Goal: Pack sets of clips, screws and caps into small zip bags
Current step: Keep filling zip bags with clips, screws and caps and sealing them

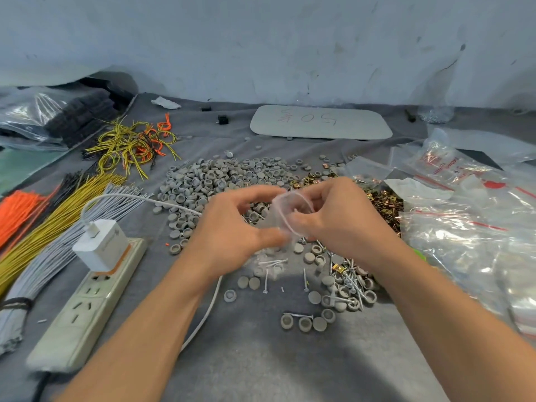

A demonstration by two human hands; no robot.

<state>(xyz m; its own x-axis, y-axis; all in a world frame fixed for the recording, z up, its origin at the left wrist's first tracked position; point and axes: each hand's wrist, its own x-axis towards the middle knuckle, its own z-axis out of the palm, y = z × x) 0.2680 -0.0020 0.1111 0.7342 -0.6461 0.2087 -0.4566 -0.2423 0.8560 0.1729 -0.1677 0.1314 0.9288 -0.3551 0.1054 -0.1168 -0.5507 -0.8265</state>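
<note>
Two hands meet over the grey cloth, both gripping one small zip bag held in the air above the scattered parts. The left hand pinches the bag's lower edge between thumb and fingers. The right hand has its fingers curled round the rim, which seems to be pulled open, though motion blur makes that uncertain.

Just behind the hands lies a heap of grey caps, with brass-coloured clips to its right and screws mixed with loose caps under the right wrist.

At the far edge, a white board carries handwriting that reads "50" upside down, beside an illegible red scrawl. Packs of clear bags on the right bear red print, too small to read surely. A power strip with a white charger sits on the left.
</note>
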